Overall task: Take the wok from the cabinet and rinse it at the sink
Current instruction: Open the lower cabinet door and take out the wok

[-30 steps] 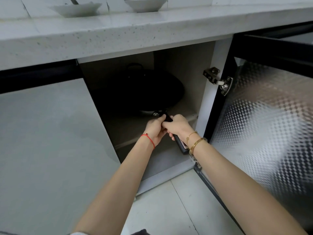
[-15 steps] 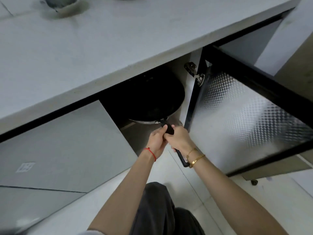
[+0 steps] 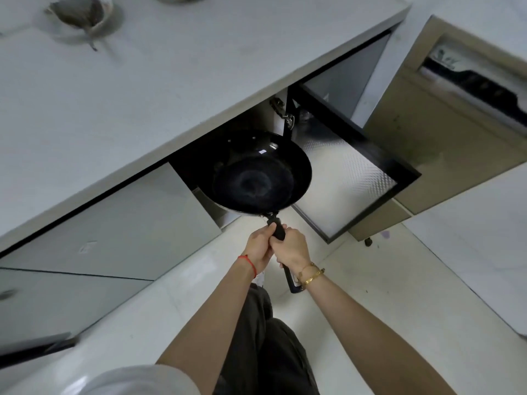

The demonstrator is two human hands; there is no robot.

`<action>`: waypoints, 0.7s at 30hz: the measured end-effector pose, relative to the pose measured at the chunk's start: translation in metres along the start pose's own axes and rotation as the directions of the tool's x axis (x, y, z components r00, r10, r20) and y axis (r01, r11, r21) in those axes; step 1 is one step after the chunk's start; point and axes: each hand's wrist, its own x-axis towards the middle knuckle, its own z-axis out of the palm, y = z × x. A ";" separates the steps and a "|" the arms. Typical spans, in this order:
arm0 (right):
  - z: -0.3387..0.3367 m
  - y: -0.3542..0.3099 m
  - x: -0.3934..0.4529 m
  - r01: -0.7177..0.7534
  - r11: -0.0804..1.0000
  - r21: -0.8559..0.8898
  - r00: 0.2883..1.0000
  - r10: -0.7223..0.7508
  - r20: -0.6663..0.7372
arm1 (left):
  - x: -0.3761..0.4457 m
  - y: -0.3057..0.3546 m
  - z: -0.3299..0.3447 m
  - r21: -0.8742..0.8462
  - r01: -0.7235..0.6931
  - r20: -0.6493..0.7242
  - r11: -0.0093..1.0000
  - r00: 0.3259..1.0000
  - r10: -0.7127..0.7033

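A black wok (image 3: 256,175) hangs in the air in front of the open cabinet (image 3: 188,166), its bowl facing up and mostly outside the opening. Its long black handle (image 3: 279,230) runs back toward me. My left hand (image 3: 259,248), with a red string on the wrist, grips the handle from the left. My right hand (image 3: 292,248), with gold bracelets on the wrist, grips it just behind, and the handle's end sticks out below that wrist. No sink is in view.
The cabinet door (image 3: 350,172) with a patterned metal inner face stands open to the right of the wok. A pale countertop (image 3: 171,72) overhangs the cabinet, with a bowl (image 3: 78,12) at its far left. A beige appliance (image 3: 445,132) stands at the right. White tiled floor below.
The wok has been pulled out of the cabinet toward me and lifted, so its inside now shows. Both hands kept their grip on the handle. My head has risen above the counter.
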 end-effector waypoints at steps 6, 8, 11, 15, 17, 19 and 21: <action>-0.033 0.001 -0.077 -0.017 1.000 -0.002 0.999 0.017 -0.027 | -0.078 -0.012 0.034 0.001 0.044 -0.004 0.999 0.999 -0.044; -0.045 0.001 -0.105 -0.019 1.000 -0.011 0.999 0.018 -0.037 | -0.106 -0.014 0.045 0.003 0.059 0.011 0.998 0.998 -0.059; -0.059 -0.001 -0.147 -0.002 1.000 -0.025 0.998 0.001 -0.055 | -0.148 -0.019 0.062 -0.016 0.077 0.007 0.997 0.997 -0.077; -0.074 -0.005 -0.197 0.024 0.999 -0.030 0.998 -0.025 -0.058 | -0.198 -0.025 0.078 -0.012 0.091 -0.016 0.996 0.996 -0.091; -0.081 -0.006 -0.218 0.020 1.000 -0.022 0.998 -0.021 -0.053 | -0.219 -0.025 0.084 -0.001 0.088 -0.006 0.996 0.996 -0.088; -0.086 -0.007 -0.238 0.020 1.000 -0.009 0.999 -0.020 -0.046 | -0.238 -0.026 0.087 0.016 0.082 0.005 0.996 0.997 -0.082; -0.089 -0.009 -0.255 0.030 1.000 0.002 0.999 -0.030 -0.045 | -0.255 -0.027 0.087 0.046 0.074 0.027 0.996 0.997 -0.076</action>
